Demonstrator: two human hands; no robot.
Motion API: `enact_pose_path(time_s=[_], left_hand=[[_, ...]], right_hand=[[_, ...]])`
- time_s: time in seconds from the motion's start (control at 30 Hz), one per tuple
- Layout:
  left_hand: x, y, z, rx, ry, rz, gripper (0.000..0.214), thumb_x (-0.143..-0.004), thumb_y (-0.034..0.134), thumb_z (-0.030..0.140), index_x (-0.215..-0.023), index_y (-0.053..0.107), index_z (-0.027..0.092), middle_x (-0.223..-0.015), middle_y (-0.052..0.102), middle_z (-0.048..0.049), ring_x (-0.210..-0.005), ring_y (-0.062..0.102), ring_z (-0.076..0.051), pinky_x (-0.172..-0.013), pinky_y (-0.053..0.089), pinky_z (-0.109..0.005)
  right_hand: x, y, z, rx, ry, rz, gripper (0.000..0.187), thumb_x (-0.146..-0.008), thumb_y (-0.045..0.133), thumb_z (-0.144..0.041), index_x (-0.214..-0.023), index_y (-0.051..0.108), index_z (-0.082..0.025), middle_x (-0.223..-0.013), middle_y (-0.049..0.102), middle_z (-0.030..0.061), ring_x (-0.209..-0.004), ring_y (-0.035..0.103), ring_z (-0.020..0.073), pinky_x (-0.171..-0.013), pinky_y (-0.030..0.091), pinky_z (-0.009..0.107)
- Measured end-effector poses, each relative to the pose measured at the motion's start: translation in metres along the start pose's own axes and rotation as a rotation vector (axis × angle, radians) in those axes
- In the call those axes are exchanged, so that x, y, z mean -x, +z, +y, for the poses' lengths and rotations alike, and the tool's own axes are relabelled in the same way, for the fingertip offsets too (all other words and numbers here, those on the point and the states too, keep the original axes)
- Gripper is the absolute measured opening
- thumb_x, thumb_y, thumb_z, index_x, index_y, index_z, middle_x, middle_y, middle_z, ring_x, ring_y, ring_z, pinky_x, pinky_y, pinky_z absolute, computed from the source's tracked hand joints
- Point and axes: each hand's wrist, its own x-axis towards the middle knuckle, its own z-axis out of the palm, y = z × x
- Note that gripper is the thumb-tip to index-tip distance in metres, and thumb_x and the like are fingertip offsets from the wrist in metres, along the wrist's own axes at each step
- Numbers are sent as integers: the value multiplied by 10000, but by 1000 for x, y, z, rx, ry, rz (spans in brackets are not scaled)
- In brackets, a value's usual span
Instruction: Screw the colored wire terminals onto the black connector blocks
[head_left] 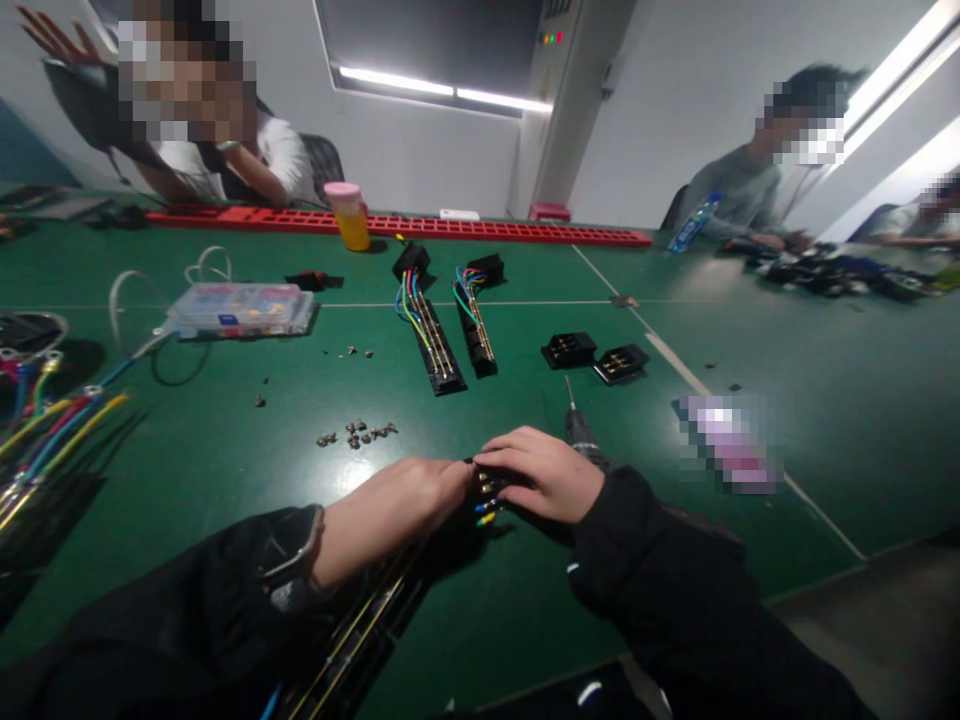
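Note:
My left hand [427, 492] is closed, its fingertips pinched at the far edge of a small black socket block [487, 484] with brass contacts. My right hand [546, 474] grips the same block from the other side, fingers curled over it. Blue and yellow-green wire ends [486, 516] show at its near side. Beneath my left forearm lies a long black strip with brass bars [367, 620]; whether it joins the block is hidden. Just beyond my right hand rests a power screwdriver [581, 425], partly covered by the hand and sleeve. Several small screws [360, 434] lie beyond my left hand.
Two wired power strips [431, 335] and two black socket pieces [568, 349] lie farther off. At left are a parts box [240, 310] and bundled wires [52, 440]. A phone [727, 445] lies right. A cup [348, 215] stands by a red rail [487, 228]. People sit opposite.

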Motion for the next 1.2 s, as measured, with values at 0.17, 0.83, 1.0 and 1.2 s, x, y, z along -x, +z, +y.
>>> enact_pose_path(time_s=[0.17, 0.83, 1.0, 1.2], left_hand=[[-4, 4, -4, 54, -33, 3, 179, -1077, 442, 215, -928, 531, 173, -707, 616, 13, -554, 534, -117, -540, 262, -281], [-4, 5, -15, 94, -44, -76, 166, -1076, 462, 225, -956, 562, 169, -727, 631, 3, -558, 512, -114, -549, 247, -294], [-1, 10, -20, 118, -3, -8, 192, -1091, 452, 268, -964, 566, 180, -742, 619, 10, -594, 529, -117, -565, 277, -290], [5, 14, -20, 103, 30, 15, 206, -1104, 425, 272, -1014, 585, 178, -773, 631, 2, -632, 570, -125, -588, 343, -282]], right_hand=[[-1, -2, -1, 0, 5, 16, 473, -913, 694, -169, -1370, 579, -126, -1276, 701, 145, -1162, 638, 256, -1038, 539, 444], [1, 0, 0, 50, 19, -24, 405, -952, 675, -213, -1354, 659, -171, -1276, 670, 140, -1150, 601, 255, -1018, 536, 454], [1, 1, -1, 49, 35, -21, 377, -950, 679, -222, -1323, 674, -170, -1258, 674, 137, -1147, 607, 251, -1020, 537, 446], [1, 2, 0, 37, 40, -7, 363, -941, 692, -220, -1299, 682, -166, -1248, 682, 138, -1152, 617, 253, -1022, 541, 443]])
